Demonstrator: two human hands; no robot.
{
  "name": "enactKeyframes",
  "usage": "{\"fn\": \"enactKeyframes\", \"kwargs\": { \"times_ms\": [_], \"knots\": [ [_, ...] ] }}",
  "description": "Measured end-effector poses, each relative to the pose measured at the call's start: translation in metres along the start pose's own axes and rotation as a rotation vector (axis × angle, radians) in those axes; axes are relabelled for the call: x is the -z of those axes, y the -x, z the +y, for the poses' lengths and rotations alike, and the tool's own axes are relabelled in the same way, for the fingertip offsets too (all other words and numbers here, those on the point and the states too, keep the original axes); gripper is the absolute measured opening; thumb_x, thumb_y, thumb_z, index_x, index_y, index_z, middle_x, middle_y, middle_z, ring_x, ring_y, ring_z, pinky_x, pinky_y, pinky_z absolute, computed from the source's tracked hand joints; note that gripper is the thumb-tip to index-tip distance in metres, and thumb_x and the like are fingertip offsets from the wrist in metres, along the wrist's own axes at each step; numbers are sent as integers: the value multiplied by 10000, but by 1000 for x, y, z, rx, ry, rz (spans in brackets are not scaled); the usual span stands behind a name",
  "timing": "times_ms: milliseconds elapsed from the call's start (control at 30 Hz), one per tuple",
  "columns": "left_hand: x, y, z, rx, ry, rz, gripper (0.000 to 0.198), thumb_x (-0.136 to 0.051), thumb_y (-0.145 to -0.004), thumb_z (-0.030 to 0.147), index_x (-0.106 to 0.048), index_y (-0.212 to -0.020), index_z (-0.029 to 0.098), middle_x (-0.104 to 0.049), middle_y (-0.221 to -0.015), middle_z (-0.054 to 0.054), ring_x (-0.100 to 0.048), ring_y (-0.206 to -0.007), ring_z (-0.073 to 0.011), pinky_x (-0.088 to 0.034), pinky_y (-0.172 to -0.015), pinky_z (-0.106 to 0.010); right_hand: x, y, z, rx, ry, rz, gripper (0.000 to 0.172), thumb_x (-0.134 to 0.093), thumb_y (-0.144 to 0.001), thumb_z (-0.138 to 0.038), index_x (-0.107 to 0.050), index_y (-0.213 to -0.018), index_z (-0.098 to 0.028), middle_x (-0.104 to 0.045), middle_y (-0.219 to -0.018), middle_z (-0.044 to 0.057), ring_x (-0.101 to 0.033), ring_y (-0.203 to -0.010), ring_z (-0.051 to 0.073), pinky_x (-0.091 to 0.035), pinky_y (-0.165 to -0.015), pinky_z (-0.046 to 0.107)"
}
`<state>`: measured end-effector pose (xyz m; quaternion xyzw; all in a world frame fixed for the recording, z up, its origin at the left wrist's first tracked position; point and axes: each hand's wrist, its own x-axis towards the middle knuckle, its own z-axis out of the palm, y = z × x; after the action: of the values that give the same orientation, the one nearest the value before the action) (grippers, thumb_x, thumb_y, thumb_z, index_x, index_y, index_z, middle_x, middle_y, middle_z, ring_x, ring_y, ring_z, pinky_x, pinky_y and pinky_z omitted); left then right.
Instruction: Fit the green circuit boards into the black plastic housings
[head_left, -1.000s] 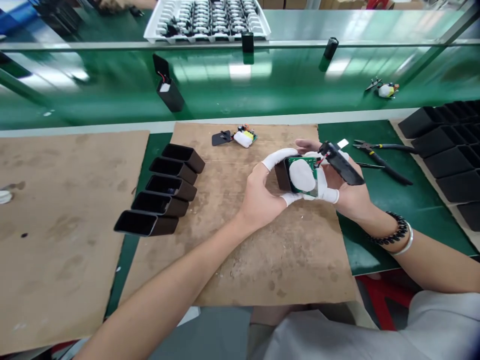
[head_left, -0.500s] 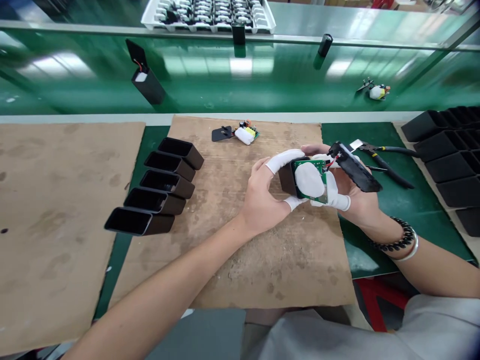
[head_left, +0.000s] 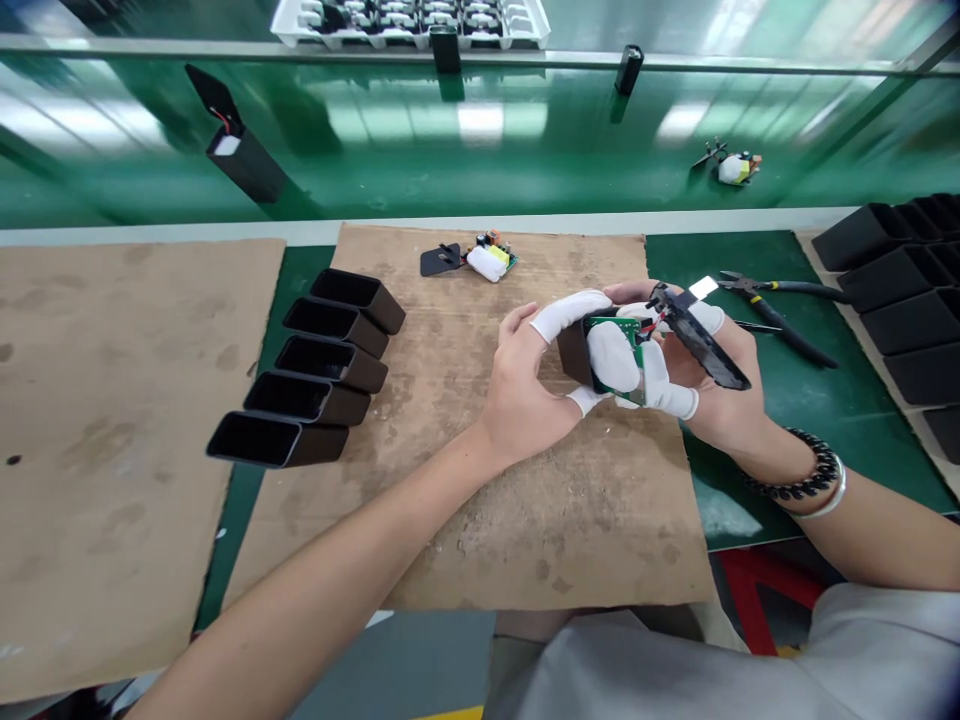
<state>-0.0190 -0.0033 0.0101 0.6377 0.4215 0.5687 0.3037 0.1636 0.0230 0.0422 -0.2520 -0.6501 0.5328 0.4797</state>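
My left hand (head_left: 529, 385), with white finger cots on thumb and forefinger, is closed around a black plastic case (head_left: 574, 355). Closed on a green circuit board (head_left: 640, 358), my right hand (head_left: 724, 385) holds it at the case's open end. A white pad (head_left: 613, 357) covers the board's face, and part of the board sits inside the case. Red wires run from the board to a black end cap (head_left: 705, 340), which hangs tilted over my right fingers. A small white tab (head_left: 703, 288) shows beside the cap.
Several empty black cases (head_left: 255, 438) stand in a row at left on cardboard (head_left: 450, 540). Another board with cap (head_left: 489, 258) lies behind my hands. Pliers (head_left: 784, 310) lie to the right, near stacked black cases (head_left: 919, 320). A white tray (head_left: 544, 25) stands at the back.
The board sits slightly deeper in the case, and the end cap has tilted and shifted a little left. The camera view has moved slightly.
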Motion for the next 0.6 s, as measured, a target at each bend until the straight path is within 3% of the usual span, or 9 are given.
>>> {"fn": "enactKeyframes", "kwargs": {
  "times_ms": [333,600],
  "knots": [
    [0,0,3,4,-26,-16,545,-843,-733,251,-638,-1237,222,-689,-1307,-83,-633,-1290,-325,-392,-1238,-554,3,-2,5,49,27,-2,468,-1005,-600,-200,-776,-1000,-282,-711,-1217,71,-640,-1250,310,-568,-1056,482],
    [-1,3,-4,-79,6,-9,527,-805,-772,213,-618,-1263,254,-665,-1360,-81,-590,-1381,-332,-405,-1234,-557,6,1,6,102,142,10,490,-979,-671,-305,-754,-1105,-315,-700,-1256,57,-669,-1210,297,-584,-1040,485]
  ]
}}
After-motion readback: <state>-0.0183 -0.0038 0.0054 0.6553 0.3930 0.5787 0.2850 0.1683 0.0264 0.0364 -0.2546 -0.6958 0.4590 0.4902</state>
